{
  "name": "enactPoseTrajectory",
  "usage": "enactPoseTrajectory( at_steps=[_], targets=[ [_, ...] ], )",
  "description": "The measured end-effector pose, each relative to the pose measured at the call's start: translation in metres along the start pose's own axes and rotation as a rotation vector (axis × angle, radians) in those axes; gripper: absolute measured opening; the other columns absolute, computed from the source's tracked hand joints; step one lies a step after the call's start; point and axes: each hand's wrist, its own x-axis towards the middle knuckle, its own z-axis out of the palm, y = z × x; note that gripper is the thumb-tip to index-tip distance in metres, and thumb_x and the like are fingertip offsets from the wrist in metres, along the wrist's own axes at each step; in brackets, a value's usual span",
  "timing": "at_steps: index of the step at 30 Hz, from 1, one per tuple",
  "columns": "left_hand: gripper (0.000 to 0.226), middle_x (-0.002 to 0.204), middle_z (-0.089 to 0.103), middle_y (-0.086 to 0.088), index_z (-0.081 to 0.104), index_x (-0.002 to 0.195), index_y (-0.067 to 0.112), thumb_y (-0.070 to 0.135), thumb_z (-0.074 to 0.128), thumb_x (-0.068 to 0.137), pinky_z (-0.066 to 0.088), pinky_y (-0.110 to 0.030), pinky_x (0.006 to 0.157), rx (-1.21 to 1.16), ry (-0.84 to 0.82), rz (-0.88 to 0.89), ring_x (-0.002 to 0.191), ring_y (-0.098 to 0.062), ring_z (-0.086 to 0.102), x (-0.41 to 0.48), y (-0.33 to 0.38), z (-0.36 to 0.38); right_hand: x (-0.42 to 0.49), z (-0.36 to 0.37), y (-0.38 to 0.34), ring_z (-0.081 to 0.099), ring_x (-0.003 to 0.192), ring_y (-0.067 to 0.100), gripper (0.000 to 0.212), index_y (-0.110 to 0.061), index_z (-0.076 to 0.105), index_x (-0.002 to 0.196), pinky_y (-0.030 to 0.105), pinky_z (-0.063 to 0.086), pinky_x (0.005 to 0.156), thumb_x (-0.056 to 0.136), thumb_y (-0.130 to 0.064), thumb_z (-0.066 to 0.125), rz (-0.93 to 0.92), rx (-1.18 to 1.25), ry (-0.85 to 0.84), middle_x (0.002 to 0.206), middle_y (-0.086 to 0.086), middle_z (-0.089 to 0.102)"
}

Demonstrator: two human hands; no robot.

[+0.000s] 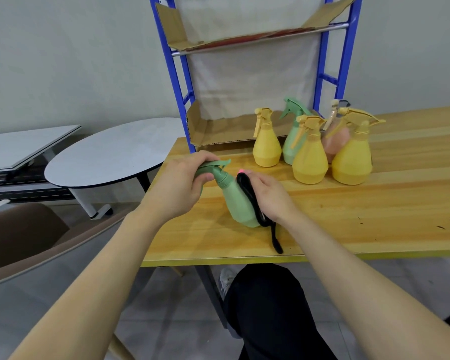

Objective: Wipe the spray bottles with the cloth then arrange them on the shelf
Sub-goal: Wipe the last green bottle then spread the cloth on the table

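Observation:
My left hand (178,185) grips the trigger head of a green spray bottle (235,201), which tilts over the wooden table (374,216). A black cloth (250,198) is pressed against the bottle's right side by my right hand (268,196), with one end of the cloth trailing down toward the table's front edge. Further back stand three yellow spray bottles (266,149), (309,159), (352,157), a second green bottle (291,141) and a pink bottle (334,144) partly hidden behind them. The blue shelf (178,81) with cardboard-lined levels rises behind the table.
A round grey table (109,154) and a rectangular grey table (24,146) stand to the left. A brown chair (24,229) is at the lower left. My knee in black trousers (268,307) is under the table's front edge.

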Motion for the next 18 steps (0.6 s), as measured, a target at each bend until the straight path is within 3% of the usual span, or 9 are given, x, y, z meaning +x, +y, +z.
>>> enactPoseTrajectory(
  at_steps=[2,4,7,9,12,14,16,18],
  targets=[
    [0.030,0.115,0.072,0.008,0.065,0.132,0.019,0.011,0.067,0.104,0.053,-0.031,0.089,0.002,0.037,0.012,0.098,-0.014,0.066,-0.002,-0.001,0.006,0.000,-0.001,0.003,0.065,0.117,0.024,0.053,-0.021,0.073,0.131,0.043,0.049,0.104,0.111,-0.054,0.036,0.082,0.036,0.039,0.126,0.005,0.074],
    [0.031,0.120,0.072,0.006,0.065,0.133,0.016,0.006,0.067,0.103,0.052,-0.027,0.091,-0.025,0.091,0.005,0.102,-0.015,0.067,-0.009,-0.001,0.013,-0.002,0.000,0.003,0.066,0.103,0.025,0.061,-0.014,0.074,0.120,0.047,0.052,0.100,0.110,-0.060,0.036,0.134,0.026,0.091,0.107,0.007,0.074],
    [0.031,0.117,0.068,0.009,0.065,0.132,0.014,0.002,0.066,0.102,0.045,-0.010,0.089,-0.043,0.181,-0.023,0.100,-0.007,0.061,-0.021,0.002,0.026,0.002,-0.001,0.006,0.069,0.097,0.026,0.068,-0.014,0.074,0.106,0.050,0.056,0.095,0.105,-0.069,0.034,0.243,0.066,0.165,0.099,0.006,0.074],
    [0.031,0.116,0.067,0.009,0.065,0.131,0.010,0.000,0.066,0.102,0.040,-0.003,0.090,-0.050,0.253,-0.034,0.099,0.000,0.056,-0.023,0.004,0.032,0.008,-0.004,0.010,0.073,0.098,0.032,0.070,-0.014,0.074,0.106,0.054,0.059,0.095,0.100,-0.073,0.037,0.392,0.233,0.160,0.100,0.009,0.077],
    [0.030,0.118,0.068,0.006,0.065,0.131,0.007,0.002,0.066,0.102,0.038,-0.001,0.094,-0.046,0.343,-0.050,0.104,-0.002,0.058,-0.018,0.006,0.035,0.010,-0.013,0.011,0.078,0.092,0.043,0.063,-0.014,0.072,0.114,0.061,0.063,0.089,0.102,-0.069,0.044,0.582,0.599,0.078,0.100,0.020,0.080],
    [0.027,0.116,0.066,0.009,0.064,0.130,0.006,0.003,0.066,0.103,0.038,-0.001,0.093,-0.042,0.390,-0.051,0.102,-0.001,0.057,-0.011,0.007,0.035,0.006,-0.018,0.009,0.078,0.080,0.044,0.059,-0.009,0.068,0.121,0.056,0.066,0.075,0.110,-0.060,0.040,0.580,0.734,0.021,0.098,0.026,0.079],
    [0.025,0.113,0.065,0.010,0.064,0.127,0.004,0.003,0.067,0.103,0.037,0.000,0.091,-0.036,0.429,-0.057,0.099,0.004,0.054,-0.003,0.009,0.035,0.001,-0.023,0.011,0.077,0.067,0.033,0.053,0.000,0.068,0.120,0.042,0.065,0.063,0.114,-0.045,0.041,0.553,0.714,0.039,0.088,0.020,0.080],
    [0.023,0.111,0.065,0.010,0.065,0.125,0.004,0.004,0.067,0.103,0.039,-0.002,0.089,-0.043,0.460,-0.067,0.096,0.002,0.055,0.006,0.009,0.037,-0.001,-0.030,0.017,0.080,0.076,0.026,0.053,-0.002,0.074,0.112,0.037,0.063,0.069,0.112,-0.046,0.044,0.534,0.597,0.070,0.085,0.010,0.082]
  ],
)
